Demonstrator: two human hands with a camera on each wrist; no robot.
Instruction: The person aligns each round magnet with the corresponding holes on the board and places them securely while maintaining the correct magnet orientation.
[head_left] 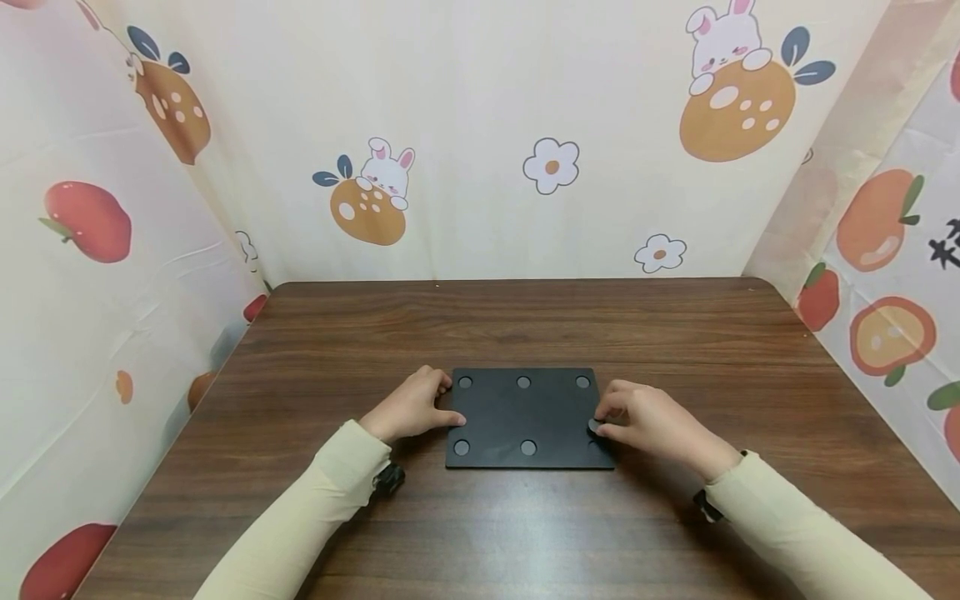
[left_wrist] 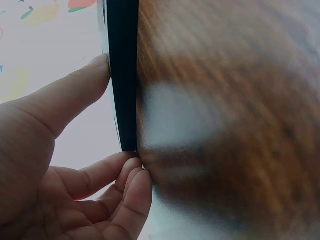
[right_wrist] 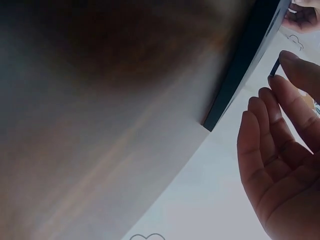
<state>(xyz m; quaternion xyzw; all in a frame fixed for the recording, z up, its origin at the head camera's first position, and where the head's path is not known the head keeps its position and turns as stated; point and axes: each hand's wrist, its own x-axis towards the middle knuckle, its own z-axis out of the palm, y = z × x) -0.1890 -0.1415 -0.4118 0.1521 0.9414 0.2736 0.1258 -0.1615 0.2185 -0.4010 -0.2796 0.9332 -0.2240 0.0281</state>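
Note:
A flat black board [head_left: 525,417] lies on the table, with round grey spots [head_left: 523,382] along its far and near edges. At its left end my left hand [head_left: 412,406] holds it, thumb on the top face and fingertips at the side; the left wrist view shows the thumb [left_wrist: 82,90] against the face and bent fingers at the edge. Above the board's near right corner my right hand [head_left: 656,423] pinches a small, thin dark disc [head_left: 594,427] between thumb and index finger. Seen edge-on, the disc [right_wrist: 275,66] is apart from the board in the right wrist view.
The brown wood-grain table [head_left: 525,325] extends around the board on all sides. Behind it hangs a cream curtain [head_left: 480,108] printed with rabbits, fruit and flowers, and similar printed cloth encloses the left and right sides. Each wrist carries a small black device [head_left: 390,478].

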